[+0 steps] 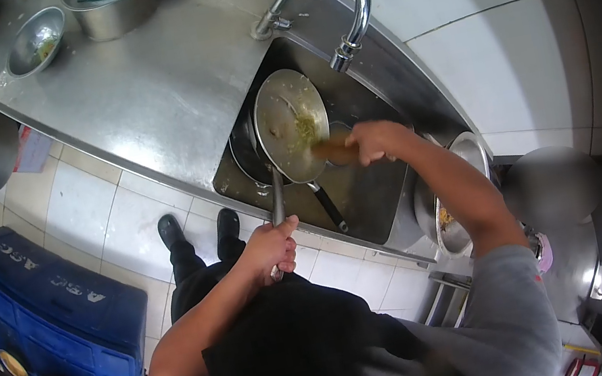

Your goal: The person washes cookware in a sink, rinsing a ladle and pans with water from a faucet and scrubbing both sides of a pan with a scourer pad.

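My left hand [268, 252] is closed around the long metal handle of a frying pan [272, 104], which is held tilted over the sink. Greenish-yellow food scraps [305, 131] cling to the pan's inner surface. In my right hand [376, 142] is a brown tool [335, 150], smeared by motion, its far end at the pan's right side; its exact kind cannot be made out. Below the pan, other dark cookware lies in the sink [381, 210], partly hidden, with a black-handled pan's handle [330, 205] sticking out toward me.
A tall curved faucet [358, 9] arches over the sink's far side. On the steel counter [132, 97] stand a small bowl [36, 43] and a large pot [117, 11]. Metal bowls [468, 150] sit right of the sink. A blue crate [58, 319] is at lower left.
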A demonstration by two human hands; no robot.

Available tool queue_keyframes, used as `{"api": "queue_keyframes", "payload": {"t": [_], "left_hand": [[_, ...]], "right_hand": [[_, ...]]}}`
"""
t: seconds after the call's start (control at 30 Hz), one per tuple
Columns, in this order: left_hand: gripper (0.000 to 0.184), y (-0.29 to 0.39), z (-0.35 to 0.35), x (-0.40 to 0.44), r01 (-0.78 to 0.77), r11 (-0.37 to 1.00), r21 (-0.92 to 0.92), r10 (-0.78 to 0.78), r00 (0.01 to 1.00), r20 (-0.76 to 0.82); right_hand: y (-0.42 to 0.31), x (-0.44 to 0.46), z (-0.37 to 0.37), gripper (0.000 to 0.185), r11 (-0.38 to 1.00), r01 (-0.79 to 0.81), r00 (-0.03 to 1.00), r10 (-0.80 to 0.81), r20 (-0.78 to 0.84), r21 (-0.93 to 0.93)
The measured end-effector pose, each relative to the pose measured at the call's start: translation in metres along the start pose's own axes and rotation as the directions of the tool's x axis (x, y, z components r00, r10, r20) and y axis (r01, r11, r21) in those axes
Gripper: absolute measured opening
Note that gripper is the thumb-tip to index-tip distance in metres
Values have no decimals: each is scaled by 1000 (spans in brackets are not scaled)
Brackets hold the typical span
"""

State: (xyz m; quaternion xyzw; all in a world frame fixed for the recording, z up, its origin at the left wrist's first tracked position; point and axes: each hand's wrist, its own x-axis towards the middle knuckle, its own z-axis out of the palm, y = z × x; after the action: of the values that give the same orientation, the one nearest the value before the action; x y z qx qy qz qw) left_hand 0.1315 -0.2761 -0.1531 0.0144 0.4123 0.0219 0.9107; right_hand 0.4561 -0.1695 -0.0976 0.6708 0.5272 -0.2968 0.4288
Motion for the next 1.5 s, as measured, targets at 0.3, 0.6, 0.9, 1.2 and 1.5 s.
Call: {"api": "queue_keyframes", "payload": {"t": [0.3,0.6,0.9,1.2,1.5], "left_hand": [[37,4,-4,2,39,999,33,-40,998,48],[37,11,-8,-3,30,998,52,-34,996,84],[36,20,-24,0,184,982,-51,-168,959,228],[39,28,-39,6,322,939,-118,-248,875,415],[39,28,-30,4,324,943,-71,-273,880,389]], "right_hand": [[21,7,-14,79,969,-73,955,0,297,235],[29,-53,-42,80,901,156,870,-319,376,405],[71,-13,34,72,852,165,836,-388,-388,-496],[22,-22,61,72,835,474,745,-550,-378,-280],[-85,-80,69,75,905,394,858,-300,-416,162]]}}
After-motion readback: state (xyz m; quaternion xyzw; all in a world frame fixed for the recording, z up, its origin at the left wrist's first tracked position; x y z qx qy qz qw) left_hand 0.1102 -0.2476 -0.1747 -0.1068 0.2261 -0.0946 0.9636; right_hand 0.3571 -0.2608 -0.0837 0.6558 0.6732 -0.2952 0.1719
